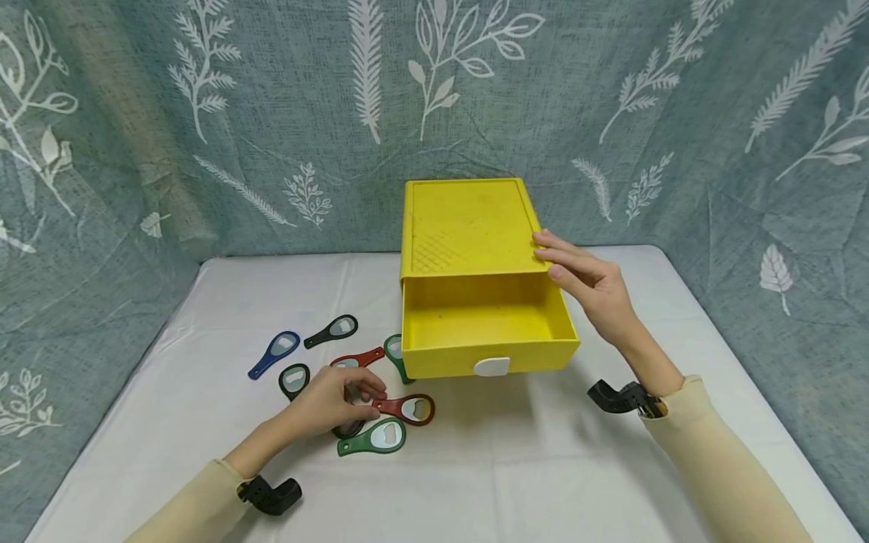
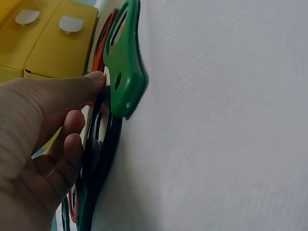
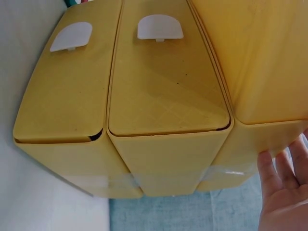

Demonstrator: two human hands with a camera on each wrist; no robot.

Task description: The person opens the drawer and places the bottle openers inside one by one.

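Note:
My left hand (image 1: 333, 403) is low over a cluster of bottle openers, pinching the handle end of a red bottle opener (image 1: 416, 409) between thumb and fingers. Just below it lies a green bottle opener (image 1: 383, 437); a dark bottle opener (image 1: 348, 430) is partly hidden under the hand. In the left wrist view the thumb touches the red bottle opener (image 2: 100, 45) beside the green one (image 2: 126, 77). My right hand (image 1: 597, 290) rests with extended fingers on the right side of a yellow drawer unit (image 1: 468, 226), whose top drawer (image 1: 489, 358) is pulled out and bare inside.
More bottle openers lie left of the unit: a blue one (image 1: 274, 354), a black one (image 1: 333, 330), another black one (image 1: 294, 381), a red one (image 1: 363, 357) and a green one (image 1: 395, 354) partly behind the drawer. Two closed drawers (image 3: 168, 91) sit below the open one.

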